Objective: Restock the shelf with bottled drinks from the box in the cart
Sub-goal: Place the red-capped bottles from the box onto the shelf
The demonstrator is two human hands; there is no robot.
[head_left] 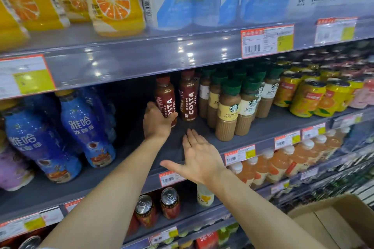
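The left hand (pixel 156 121) grips the lower body of a Costa bottle (pixel 165 100), thumb across the front of the label and fingers curled round the far side, with the bottle upright deep in the shelf (pixel 129 170) gap. The right hand (pixel 199 156) hangs just at 5 o'clock from it, flat and spread, fingers straight, holding nothing, palm over the bare shelf floor.

From the left of that shelf: blue bottles (pixel 87 127) stand at 9 o'clock of the held bottle, well apart across a dark gap. At its 3 o'clock, just beside, stands a second Costa bottle (pixel 188 97), upright. Next come Starbucks bottles (pixel 227 111) with green caps, then yellow cans (pixel 307 98) at the far right. The box (pixel 332 222), open, shows at 4 o'clock in the lower right corner; its contents cannot be seen.

The bottle looks like a small, full plastic one: fairly light for one hand, stiff enough not to buckle, with a smooth wrap label that may slip slightly under a loose hold. It is tall and narrow, so it would tip easily if nudged near the cap. A hold round the lower-middle body, as now, seems soundest for sliding it back and setting it square beside its neighbour.
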